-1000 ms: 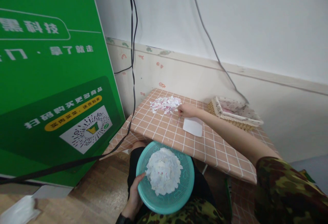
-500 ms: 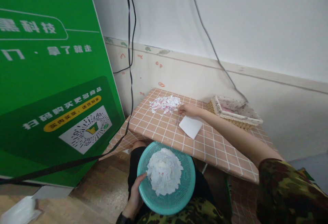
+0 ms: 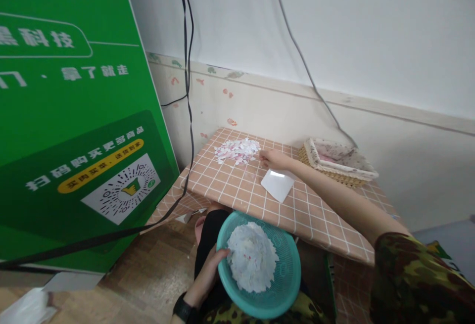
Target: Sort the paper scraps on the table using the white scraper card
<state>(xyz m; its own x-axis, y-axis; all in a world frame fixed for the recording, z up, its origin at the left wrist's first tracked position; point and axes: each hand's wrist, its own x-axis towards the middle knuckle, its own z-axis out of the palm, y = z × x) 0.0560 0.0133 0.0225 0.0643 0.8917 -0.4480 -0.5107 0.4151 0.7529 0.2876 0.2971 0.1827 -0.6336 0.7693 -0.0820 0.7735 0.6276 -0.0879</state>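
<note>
My left hand grips the left rim of a teal plastic colander, thumb over the edge, and holds it above my lap. Inside lies a heap of small whitish flat pieces. My right hand is over the table with its fingers pinched together; what is between them is too small to make out. Just left of its fingertips is a pile of white and pink paper scraps. A glossy white square sheet lies under and in front of the right wrist.
The table has a brown checked cloth. A lined wicker basket stands at its back right. A green panel rises at the left, with a black cable hanging beside it. A white plastic bag lies on the floor.
The colander and my left hand have shifted to the right and slightly down. My right hand stays by the paper scraps, fingers still pinched. Glare now shows on the white sheet.
</note>
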